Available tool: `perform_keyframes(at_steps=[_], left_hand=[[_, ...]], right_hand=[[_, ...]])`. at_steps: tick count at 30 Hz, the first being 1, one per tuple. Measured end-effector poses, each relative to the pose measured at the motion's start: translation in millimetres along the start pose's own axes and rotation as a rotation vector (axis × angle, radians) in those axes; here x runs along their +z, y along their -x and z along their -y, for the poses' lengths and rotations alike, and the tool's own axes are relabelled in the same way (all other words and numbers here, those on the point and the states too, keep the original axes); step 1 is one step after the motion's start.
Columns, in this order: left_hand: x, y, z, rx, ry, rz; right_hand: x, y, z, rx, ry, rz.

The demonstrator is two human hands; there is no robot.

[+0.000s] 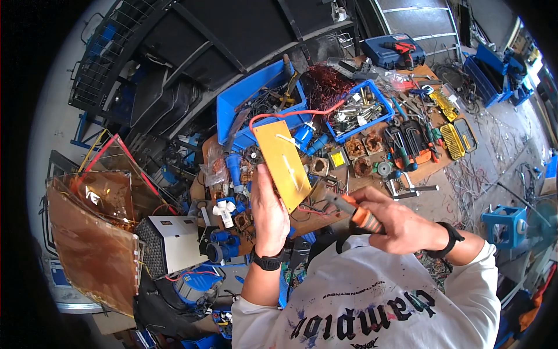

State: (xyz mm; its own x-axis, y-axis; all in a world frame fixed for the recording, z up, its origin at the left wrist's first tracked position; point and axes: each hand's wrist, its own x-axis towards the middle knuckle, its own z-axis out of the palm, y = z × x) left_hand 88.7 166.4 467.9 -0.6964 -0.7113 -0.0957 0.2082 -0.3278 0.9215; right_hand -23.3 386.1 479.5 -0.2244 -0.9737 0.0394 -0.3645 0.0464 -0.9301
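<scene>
My left hand [269,210] is closed on the lower left edge of a flat yellow-orange rectangular panel [283,166], held tilted above the workbench. A white mark or strip shows on the panel's face, and small holes sit near its corners. A thick red cable [299,113] arches from behind the panel's upper end. Just right of the panel, my right hand [395,220] is wrapped round a hand tool [365,220] with an orange and dark grip. Its grey front end points toward the panel without visibly touching it; its exact kind is unclear.
The cluttered workbench [430,168] carries a blue bin of tools [224,107], a blue tray of bolts [385,116], hex keys [414,139] and a yellow bit case [452,141]. A drill [401,51] lies on a blue case. Brown sheeting [93,244] stands left.
</scene>
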Motion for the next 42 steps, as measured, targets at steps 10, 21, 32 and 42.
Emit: perform_keyframes(at_steps=[10,21,32,42], left_hand=[[-13.0,4.8,-1.8,0.010,-0.143,0.133],[-1.6,11.9,-8.9,-0.013,-0.189,0.176],[-10.6,12.3,-4.7,-0.013,-0.297,0.196],[-9.8,11.0,0.6,0.039,-0.391,0.166]], right_hand=[[-19.3,-8.6,-6.6,0.014,-0.031,0.046],[-27.2,-11.4,1.3,0.402,-0.327,0.406],[-34.4,-14.7,3.5,0.392,-0.389,0.372],[-40.2,-23.8,23.1,0.429,-0.216,0.464]])
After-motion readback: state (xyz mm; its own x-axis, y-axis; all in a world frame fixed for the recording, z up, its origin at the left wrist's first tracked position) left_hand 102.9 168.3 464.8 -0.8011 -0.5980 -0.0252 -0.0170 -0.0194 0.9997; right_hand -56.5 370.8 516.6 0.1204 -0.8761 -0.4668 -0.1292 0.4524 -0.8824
